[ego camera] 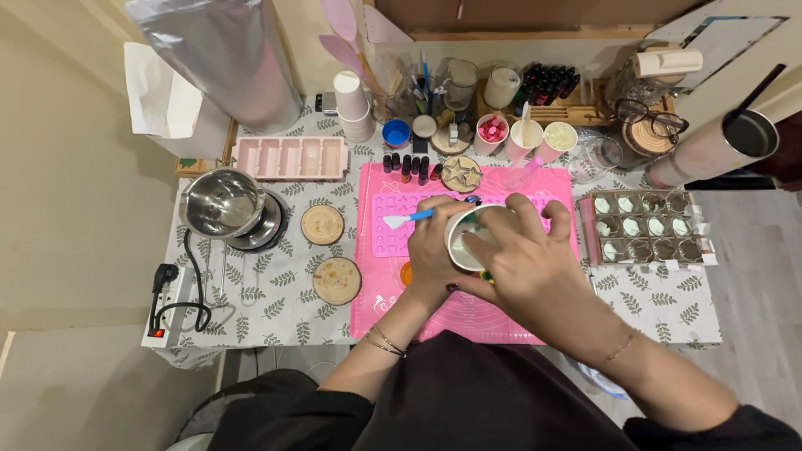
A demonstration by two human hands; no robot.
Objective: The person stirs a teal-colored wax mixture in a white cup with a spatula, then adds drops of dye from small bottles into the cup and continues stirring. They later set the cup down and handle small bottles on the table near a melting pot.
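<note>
My right hand [526, 255] is wrapped around a white paper cup [464, 240], tipping it over the pink silicone mat [468, 313]. My left hand [434, 242] holds a small spatula [408, 219] with a blue handle and a white blade that points left. The blade hovers over a pink mould [393, 225] with many small round cavities, which lies on the mat. A small orange object [406, 272] peeks out beside my left wrist.
A steel bowl [222, 202] sits on a hot plate at the left, with two wooden coasters [322, 224] and a power strip [164, 305] near it. Several small filled moulds fill a tray [647, 227] at the right. Cups, bottles, glasses [647, 115] and a pink bar mould [291, 157] line the back.
</note>
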